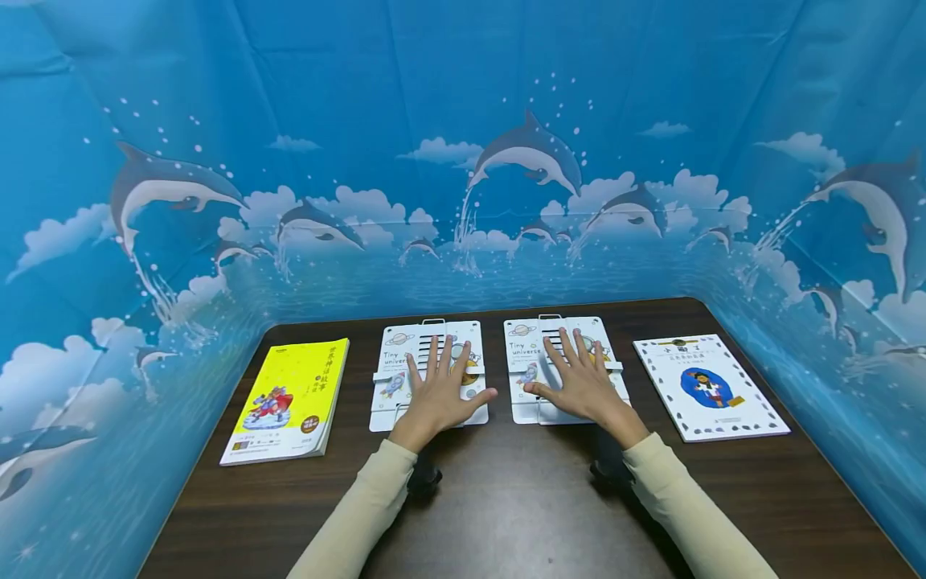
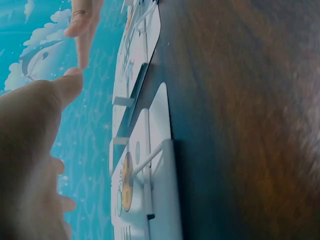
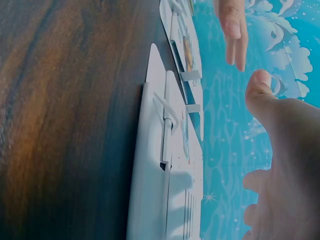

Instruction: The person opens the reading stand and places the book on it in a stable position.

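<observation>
Two flat, folded white book stands lie side by side on the table, printed with "Tiny universe", planets and rockets: a left stand (image 1: 391, 362) and a right stand (image 1: 521, 354). Over the left one my left hand (image 1: 441, 394) spreads its fingers, palm down. My right hand (image 1: 581, 384) is spread the same way over the right one. Both wrist views show a gap between the nearer hand and the stand under it; neither hand holds anything. Wire supports (image 2: 150, 160) and small page clips (image 3: 191, 76) stick out from the stands. Each hand hides part of its stand's printed face.
A thick yellow-and-white book (image 1: 300, 394) lies to the left of the stands. On the right is a thin white book (image 1: 669, 378) with a blue oval picture. The dark wooden table (image 1: 521, 515) meets a blue dolphin-printed cloth (image 1: 405, 104) behind and at both sides.
</observation>
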Demonstrator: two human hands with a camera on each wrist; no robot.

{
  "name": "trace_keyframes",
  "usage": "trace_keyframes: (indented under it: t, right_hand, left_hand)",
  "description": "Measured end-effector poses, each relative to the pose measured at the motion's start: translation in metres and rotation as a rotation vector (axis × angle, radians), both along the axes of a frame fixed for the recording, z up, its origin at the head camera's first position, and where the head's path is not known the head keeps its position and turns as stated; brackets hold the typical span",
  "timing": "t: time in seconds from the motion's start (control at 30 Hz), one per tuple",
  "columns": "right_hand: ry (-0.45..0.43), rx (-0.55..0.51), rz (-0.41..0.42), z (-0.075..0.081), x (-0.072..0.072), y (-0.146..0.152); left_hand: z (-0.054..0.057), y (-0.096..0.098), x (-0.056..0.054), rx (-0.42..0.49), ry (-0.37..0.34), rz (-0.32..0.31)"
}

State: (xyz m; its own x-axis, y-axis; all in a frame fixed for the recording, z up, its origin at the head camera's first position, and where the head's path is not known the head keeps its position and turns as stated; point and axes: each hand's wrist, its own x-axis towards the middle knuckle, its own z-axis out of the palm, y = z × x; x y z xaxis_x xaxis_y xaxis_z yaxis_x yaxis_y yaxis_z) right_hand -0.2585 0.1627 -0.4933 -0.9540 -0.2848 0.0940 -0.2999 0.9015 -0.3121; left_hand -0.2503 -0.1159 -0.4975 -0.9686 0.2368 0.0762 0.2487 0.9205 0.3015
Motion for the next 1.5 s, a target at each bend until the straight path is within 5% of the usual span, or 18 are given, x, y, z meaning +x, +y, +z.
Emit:
trace_keyframes:
  t: [0.37, 0.6, 0.77, 1.2, 1.5]
  right_hand:
    - [0.07, -0.064, -0.038, 0.005, 0.001, 0.013]
    - [0.095, -0.129, -0.092, 0.008, 0.0, 0.029]
    - [0.003, -0.116, -0.103, 0.005, 0.004, 0.047]
    - [-0.346, -0.24, -0.054, -0.003, 0.02, 0.087]
    - [-0.485, -0.254, -0.075, -0.003, 0.017, 0.09]
  left_hand:
    - [-0.001, 0.035, 0.008, 0.224, 0.074, -0.107]
    - [0.0, 0.067, 0.015, 0.211, 0.167, -0.203]
    - [-0.008, 0.084, 0.019, 0.181, 0.142, -0.24]
    - [-0.018, 0.096, 0.02, 0.178, -0.003, -0.221]
    - [-0.021, 0.102, 0.016, 0.234, 0.015, -0.219]
